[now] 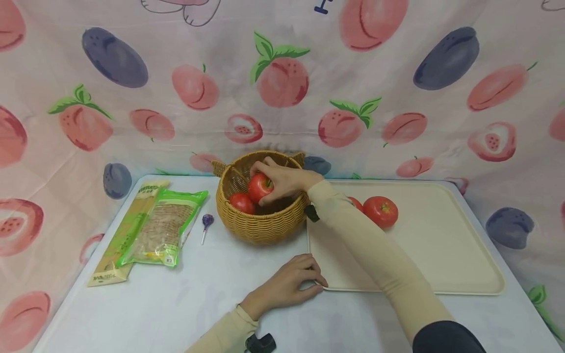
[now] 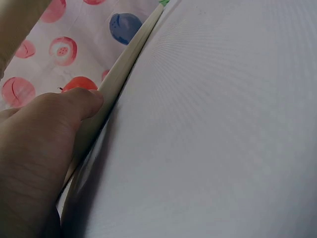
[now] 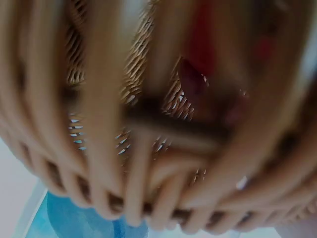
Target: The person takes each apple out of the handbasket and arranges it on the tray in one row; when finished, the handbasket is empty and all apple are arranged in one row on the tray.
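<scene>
Inside the wicker basket, my right hand grips a red apple from above, fingers and thumb around it. Another red apple lies beside it in the basket. My left hand rests at the front left corner of the beige tray, its fingers touching the rim; in the left wrist view the thumb lies against that rim. On the tray sits a red apple, with a second apple mostly behind my right forearm. Basket weave fills the right wrist view, hiding the hand.
Left of the basket lies a lollipop with a purple wrapper. Farther left, a green-edged clear food bag overlaps a long yellow-green package. A fruit-print cloth hangs behind the white table.
</scene>
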Tool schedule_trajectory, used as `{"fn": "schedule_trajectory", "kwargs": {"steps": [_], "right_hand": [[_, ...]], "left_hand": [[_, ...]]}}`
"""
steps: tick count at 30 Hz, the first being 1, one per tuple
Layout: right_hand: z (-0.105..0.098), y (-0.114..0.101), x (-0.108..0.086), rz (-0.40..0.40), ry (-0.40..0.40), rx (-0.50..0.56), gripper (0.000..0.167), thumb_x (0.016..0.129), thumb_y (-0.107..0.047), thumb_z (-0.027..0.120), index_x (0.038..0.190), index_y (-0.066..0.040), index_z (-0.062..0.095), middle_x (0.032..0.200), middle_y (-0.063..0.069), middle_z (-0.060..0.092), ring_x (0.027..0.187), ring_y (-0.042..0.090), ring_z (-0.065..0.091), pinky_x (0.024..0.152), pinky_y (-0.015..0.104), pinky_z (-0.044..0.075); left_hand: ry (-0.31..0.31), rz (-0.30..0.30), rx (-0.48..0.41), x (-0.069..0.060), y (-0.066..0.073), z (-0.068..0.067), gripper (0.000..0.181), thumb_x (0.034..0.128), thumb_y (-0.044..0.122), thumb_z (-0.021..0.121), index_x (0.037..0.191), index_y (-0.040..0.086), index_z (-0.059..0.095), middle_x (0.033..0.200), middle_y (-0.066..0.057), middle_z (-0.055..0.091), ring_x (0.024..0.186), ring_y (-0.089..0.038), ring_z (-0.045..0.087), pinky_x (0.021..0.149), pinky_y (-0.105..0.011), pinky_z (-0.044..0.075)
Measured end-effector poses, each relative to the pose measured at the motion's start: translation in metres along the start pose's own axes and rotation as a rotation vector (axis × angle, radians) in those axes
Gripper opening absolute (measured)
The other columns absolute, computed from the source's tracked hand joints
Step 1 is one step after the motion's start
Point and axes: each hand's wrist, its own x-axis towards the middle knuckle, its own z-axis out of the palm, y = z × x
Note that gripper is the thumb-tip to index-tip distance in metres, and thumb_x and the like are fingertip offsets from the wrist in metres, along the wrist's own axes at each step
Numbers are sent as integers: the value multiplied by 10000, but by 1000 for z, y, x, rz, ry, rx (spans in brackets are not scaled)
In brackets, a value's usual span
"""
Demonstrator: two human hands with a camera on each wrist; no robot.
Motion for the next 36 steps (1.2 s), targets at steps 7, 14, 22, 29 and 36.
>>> {"fn": "schedule_trajectory", "kwargs": {"steps": [7, 14, 22, 29, 36], "right_hand": [[-2, -2, -9, -42, 79, 24, 667, 741, -420, 766, 1264, -288, 373, 1244, 26, 325, 1127, 140, 476, 948, 318, 458], [-5, 0, -22, -23, 152, 64, 732, 703, -548, 751, 1304, -336, 391, 1233, -48, 476, 1104, 139, 481, 897, 369, 482], [-3, 3, -34, -80, 283, 104, 721, 692, -527, 774, 1307, -332, 451, 1308, -44, 438, 1140, 148, 474, 900, 390, 484], [-3, 7, -47, -81, 403, 129, 671, 720, -489, 768, 1298, -427, 435, 1361, -48, 373, 1217, 174, 448, 905, 443, 488], [-4, 8, -60, -68, 443, 168, 682, 723, -550, 736, 1320, -448, 423, 1442, -94, 366, 1416, 175, 248, 945, 473, 466]], "left_hand": [[-2, -2, -4, 0, 0, 0, 95, 888, 249, 647, 955, 260, 714, 926, 136, 556, 984, -15, 482, 941, -201, 388], [0, -1, -16, 0, 0, -1, 95, 891, 243, 644, 954, 256, 714, 922, 136, 550, 976, -11, 483, 942, -204, 391], [4, 1, -28, -1, 2, -1, 92, 888, 240, 650, 953, 244, 715, 925, 119, 562, 974, -19, 489, 930, -209, 398], [7, -2, -19, -1, 1, -1, 91, 891, 251, 646, 952, 253, 714, 924, 127, 558, 970, -12, 487, 926, -207, 400], [6, -1, -19, -1, 1, 0, 93, 895, 254, 643, 956, 255, 712, 928, 128, 561, 964, -10, 490, 916, -208, 407]]}}
